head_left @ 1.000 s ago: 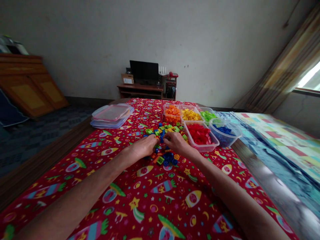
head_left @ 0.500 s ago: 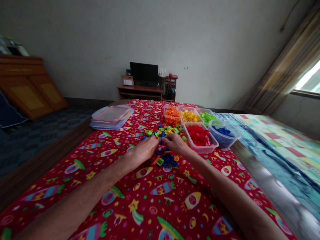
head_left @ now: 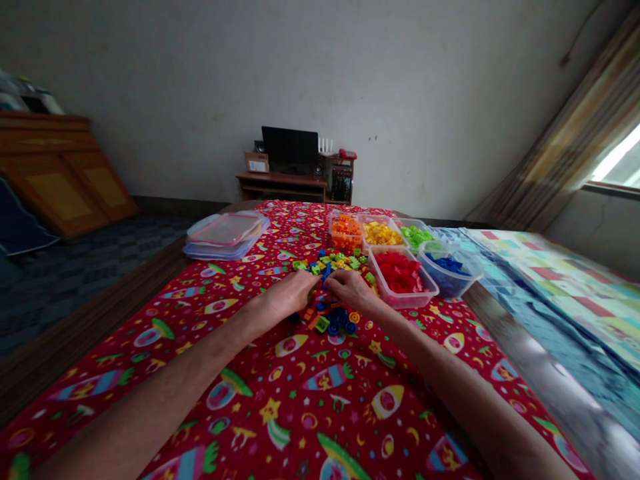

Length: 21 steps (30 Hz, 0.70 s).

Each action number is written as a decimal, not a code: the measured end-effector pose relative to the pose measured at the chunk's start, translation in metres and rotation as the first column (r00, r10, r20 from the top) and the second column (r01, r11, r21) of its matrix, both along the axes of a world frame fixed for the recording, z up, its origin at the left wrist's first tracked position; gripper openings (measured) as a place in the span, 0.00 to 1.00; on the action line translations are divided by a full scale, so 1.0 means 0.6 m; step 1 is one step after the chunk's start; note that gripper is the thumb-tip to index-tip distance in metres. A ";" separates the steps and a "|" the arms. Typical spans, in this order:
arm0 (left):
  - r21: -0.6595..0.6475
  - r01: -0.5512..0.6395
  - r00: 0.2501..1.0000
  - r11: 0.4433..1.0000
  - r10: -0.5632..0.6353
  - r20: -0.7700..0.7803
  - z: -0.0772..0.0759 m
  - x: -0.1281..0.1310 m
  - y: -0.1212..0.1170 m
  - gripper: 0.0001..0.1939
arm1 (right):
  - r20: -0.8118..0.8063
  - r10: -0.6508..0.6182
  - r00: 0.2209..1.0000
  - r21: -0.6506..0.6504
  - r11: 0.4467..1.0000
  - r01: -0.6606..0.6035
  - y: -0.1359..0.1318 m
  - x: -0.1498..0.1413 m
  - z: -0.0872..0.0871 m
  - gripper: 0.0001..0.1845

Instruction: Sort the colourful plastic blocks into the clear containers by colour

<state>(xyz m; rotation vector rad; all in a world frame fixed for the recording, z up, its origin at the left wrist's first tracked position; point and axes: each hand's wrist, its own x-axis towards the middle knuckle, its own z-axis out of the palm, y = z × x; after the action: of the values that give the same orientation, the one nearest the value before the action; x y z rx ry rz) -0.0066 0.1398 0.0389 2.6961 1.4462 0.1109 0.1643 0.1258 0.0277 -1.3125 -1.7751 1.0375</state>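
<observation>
A heap of small plastic bricks (head_left: 336, 263) in blue, green, yellow and orange lies on the red rocket-print tablecloth (head_left: 300, 393). My left hand (head_left: 290, 296) and my right hand (head_left: 351, 288) rest palm-down on the near side of the heap, fingertips almost meeting over it. Both hands have their fingers curled down among the bricks; what is under them is hidden. A few blue and orange pieces (head_left: 334, 321) lie just in front of my wrists.
Clear tubs stand right of the heap: orange bricks (head_left: 345, 231), yellow (head_left: 381, 233), green (head_left: 415, 235), red (head_left: 400, 272), and a round blue tub (head_left: 449, 268). Stacked lids (head_left: 225, 233) lie at the left. A patterned bed (head_left: 565, 287) adjoins the table's right edge.
Both hands have stayed on the heap with only small finger shifts. The view has tilted slightly.
</observation>
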 end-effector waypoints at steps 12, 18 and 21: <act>-0.083 0.136 0.836 0.987 -0.070 0.544 0.038 0.017 0.006 0.16 | -0.681 -0.297 0.669 -0.544 0.817 -0.191 -0.014 -0.022 0.027 0.22; 0.092 0.101 0.852 0.991 -0.134 0.507 0.007 0.048 -0.011 0.23 | -0.813 -0.353 0.463 -0.485 0.851 -0.204 -0.017 -0.042 0.010 0.16; 0.019 0.144 0.822 0.989 -0.130 0.554 0.003 0.049 -0.015 0.28 | -0.809 -0.359 0.465 -0.473 0.868 -0.151 -0.015 -0.042 0.002 0.13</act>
<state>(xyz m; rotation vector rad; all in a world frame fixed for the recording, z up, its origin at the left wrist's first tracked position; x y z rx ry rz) 0.0226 0.1308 0.0407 2.4278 1.0587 0.7898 0.1391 0.1166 0.0290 -0.8053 -0.6000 1.7517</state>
